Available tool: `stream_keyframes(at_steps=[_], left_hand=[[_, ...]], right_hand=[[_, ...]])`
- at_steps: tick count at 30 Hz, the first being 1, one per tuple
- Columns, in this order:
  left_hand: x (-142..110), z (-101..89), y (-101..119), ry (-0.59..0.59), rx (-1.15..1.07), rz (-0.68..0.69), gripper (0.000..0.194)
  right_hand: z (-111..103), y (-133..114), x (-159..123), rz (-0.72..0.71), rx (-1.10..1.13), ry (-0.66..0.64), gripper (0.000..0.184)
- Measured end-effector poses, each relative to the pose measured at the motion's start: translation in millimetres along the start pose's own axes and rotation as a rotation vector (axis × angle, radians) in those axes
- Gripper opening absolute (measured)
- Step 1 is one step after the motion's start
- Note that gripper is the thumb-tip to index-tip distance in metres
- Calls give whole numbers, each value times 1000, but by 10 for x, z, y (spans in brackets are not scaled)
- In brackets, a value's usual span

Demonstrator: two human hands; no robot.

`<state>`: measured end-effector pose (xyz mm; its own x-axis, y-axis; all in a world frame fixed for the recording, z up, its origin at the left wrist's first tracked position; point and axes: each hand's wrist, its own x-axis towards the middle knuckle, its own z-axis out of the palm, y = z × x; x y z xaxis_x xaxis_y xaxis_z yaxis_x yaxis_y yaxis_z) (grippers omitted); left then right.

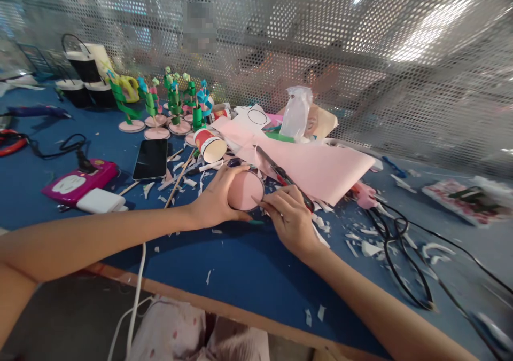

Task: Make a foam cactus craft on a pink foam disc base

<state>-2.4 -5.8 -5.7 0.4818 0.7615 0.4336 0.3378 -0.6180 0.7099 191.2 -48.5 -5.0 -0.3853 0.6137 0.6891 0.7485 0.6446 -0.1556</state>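
My left hand (214, 198) is wrapped round a small round cup-like thing whose flat face is covered in pink paper (244, 190). It holds it on its side just above the blue table (224, 259). My right hand (286, 214) grips red-handled scissors (280, 173) whose blades reach up and left along the pink disc's edge. A large sheet of pink paper (316, 166) lies right behind both hands.
A red paper cup (209, 144) lies tipped beside a black phone (151, 158). Green and blue paper-spiral models on pink bases (168, 110) stand at the back. A pink device (78, 182), white charger (100, 201), black cables (401, 243) and paper scraps litter the table. A perforated screen stands behind.
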Motion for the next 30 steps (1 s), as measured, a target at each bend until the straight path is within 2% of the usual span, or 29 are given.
stream_keyframes(at_steps=[5, 11, 15, 20, 24, 27, 30], left_hand=[[19, 5, -46, 87, -65, -71, 90], [24, 3, -82, 172, -41, -73, 85], [26, -14, -61, 160, -54, -58, 79], [28, -9, -52, 123, -172, -79, 81], [26, 2, -55, 108, -256, -117, 83], [21, -6, -54, 145, -221, -88, 83], [14, -22, -55, 175, -94, -28, 83]], right_hand=[[-8, -13, -18, -139, -28, 13, 20], [-40, 261, -60, 50, -78, 84, 21], [-113, 433, -45, 158, -82, 114, 25], [-136, 463, -50, 129, -87, 139, 22], [-106, 511, -82, 143, -197, 133, 31], [-91, 566, -95, 245, -354, 104, 45], [-90, 560, -80, 230, -390, 101, 53]])
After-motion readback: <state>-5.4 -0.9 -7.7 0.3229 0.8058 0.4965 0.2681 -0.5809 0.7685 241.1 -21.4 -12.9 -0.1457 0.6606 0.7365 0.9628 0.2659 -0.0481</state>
